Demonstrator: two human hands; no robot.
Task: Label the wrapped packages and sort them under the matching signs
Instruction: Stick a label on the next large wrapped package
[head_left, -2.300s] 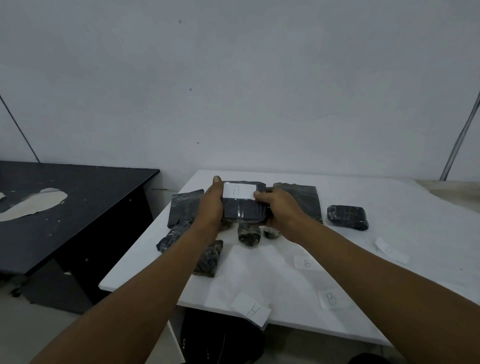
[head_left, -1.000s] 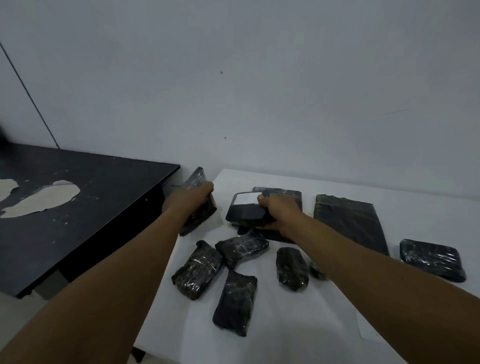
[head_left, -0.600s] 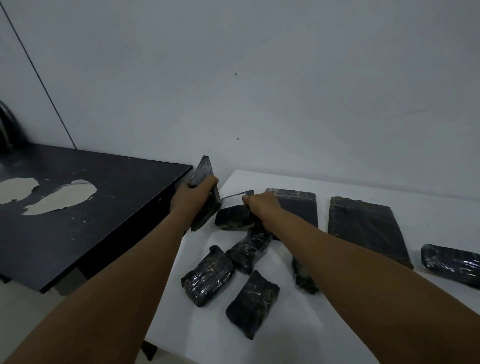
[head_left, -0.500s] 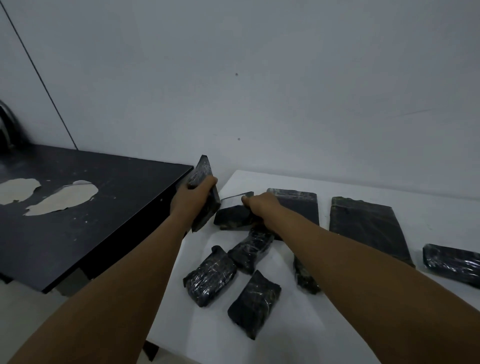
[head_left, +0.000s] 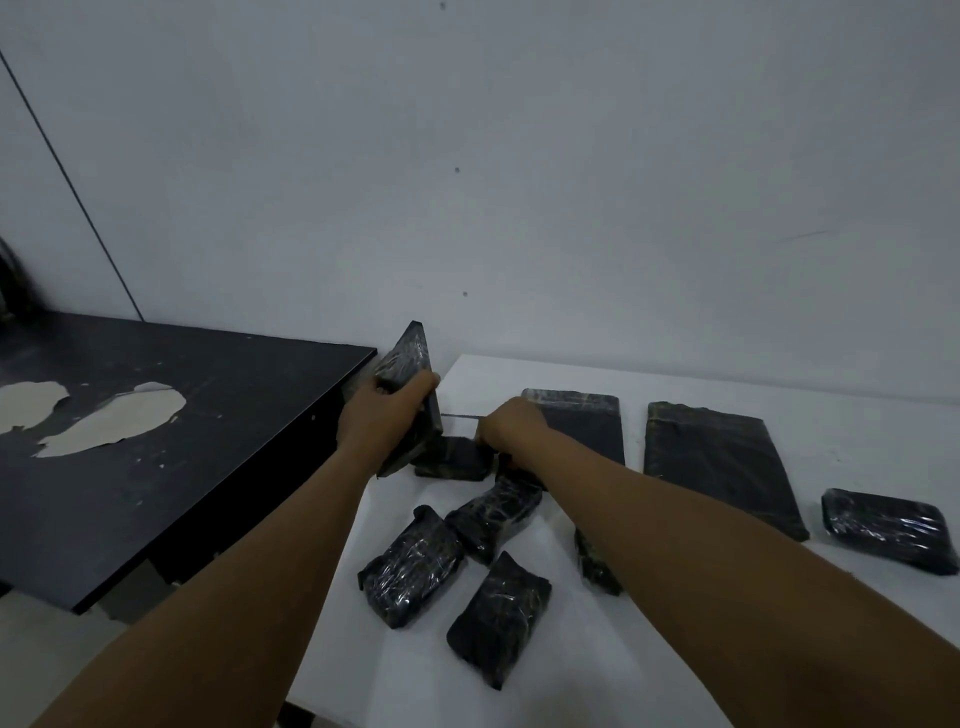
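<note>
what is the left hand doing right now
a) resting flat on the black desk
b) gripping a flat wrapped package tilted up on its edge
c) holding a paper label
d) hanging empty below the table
b: the left hand grips a flat wrapped package stood up on edge at the white table's left corner, beside the black desk.

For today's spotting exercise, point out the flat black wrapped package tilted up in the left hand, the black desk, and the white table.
Flat black wrapped package (head_left: 408, 358), head view, upper face.
Black desk (head_left: 218, 415), head view, top.
White table (head_left: 675, 654), head view, bare front.
</note>
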